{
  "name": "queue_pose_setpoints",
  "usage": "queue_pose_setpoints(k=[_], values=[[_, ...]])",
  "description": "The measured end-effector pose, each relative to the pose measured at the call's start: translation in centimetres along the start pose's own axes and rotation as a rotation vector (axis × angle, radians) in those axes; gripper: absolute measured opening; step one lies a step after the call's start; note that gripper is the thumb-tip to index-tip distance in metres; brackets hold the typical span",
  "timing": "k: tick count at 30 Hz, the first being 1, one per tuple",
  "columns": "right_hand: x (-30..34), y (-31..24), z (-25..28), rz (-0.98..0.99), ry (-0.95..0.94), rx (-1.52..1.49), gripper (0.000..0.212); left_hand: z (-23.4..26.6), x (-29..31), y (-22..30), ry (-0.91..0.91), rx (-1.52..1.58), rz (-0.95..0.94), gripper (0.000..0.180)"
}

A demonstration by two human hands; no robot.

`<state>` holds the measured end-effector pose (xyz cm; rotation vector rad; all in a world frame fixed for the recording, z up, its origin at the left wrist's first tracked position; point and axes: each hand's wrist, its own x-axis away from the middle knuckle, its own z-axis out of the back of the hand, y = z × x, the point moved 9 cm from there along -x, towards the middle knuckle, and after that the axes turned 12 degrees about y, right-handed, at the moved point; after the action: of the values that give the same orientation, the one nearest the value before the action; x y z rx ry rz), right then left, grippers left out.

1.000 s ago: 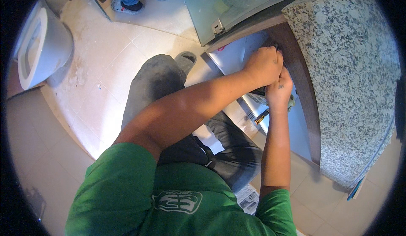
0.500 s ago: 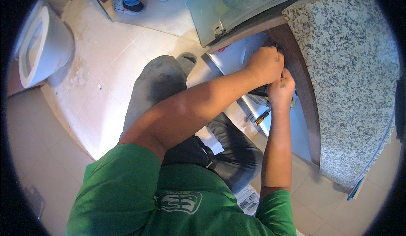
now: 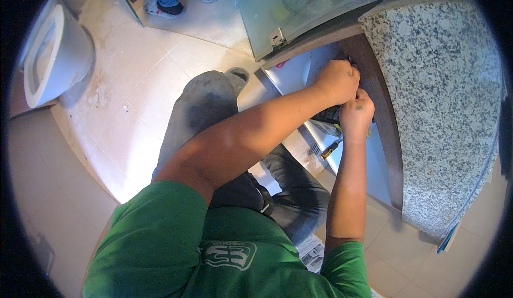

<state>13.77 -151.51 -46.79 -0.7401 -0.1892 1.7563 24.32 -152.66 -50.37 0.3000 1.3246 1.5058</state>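
My left hand [image 3: 337, 82] is closed against the inner side of the dark wooden cabinet frame [image 3: 382, 92], below the stone counter. A small dark tip shows just beyond its knuckles; what the fingers grip is hidden. Right beside it, nearer to me, my right hand [image 3: 357, 114] is also closed, its thumb and fingers pinched together, touching or nearly touching the left. Whatever it holds cannot be made out. Inside the cabinet, left of my right wrist, lies a tool with a yellow-and-black handle [image 3: 329, 151], perhaps a screwdriver. A black object [image 3: 328, 114] is partly covered by my hands.
A speckled granite counter [image 3: 433, 95] extends to the right. Ahead stands a glass panel [image 3: 320, 9] with a metal hinge or clamp [image 3: 277, 37]. A white toilet [image 3: 59, 52] is at the left. Another person's feet [image 3: 170, 10] stand on the tiled floor [image 3: 133, 84] at the far side.
Both hands stay closed at the same spot by the cabinet frame, with only slight shifts. The view has moved a little.
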Motion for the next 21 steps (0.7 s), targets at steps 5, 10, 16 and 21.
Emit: queue_pose_setpoints(k=[5,10,16,21], values=[[-0.1,-0.2,0.1,0.019,-0.001,0.066,0.041,-1.1,0.0,-1.5,0.033,0.115,0.05,0.02],[-0.3,-0.2,0.1,-0.037,-0.021,0.108,0.042,-0.7,0.0,-0.5,0.001,0.003,-0.128,0.021],[0.2,0.3,0.5,-0.029,0.004,0.009,0.037,-0.8,1.4,-0.9,0.018,0.168,0.056,0.019],[0.1,-0.1,0.5,0.014,-0.015,-0.064,0.033,0.8,1.1,0.4,0.028,0.112,0.039,0.037]])
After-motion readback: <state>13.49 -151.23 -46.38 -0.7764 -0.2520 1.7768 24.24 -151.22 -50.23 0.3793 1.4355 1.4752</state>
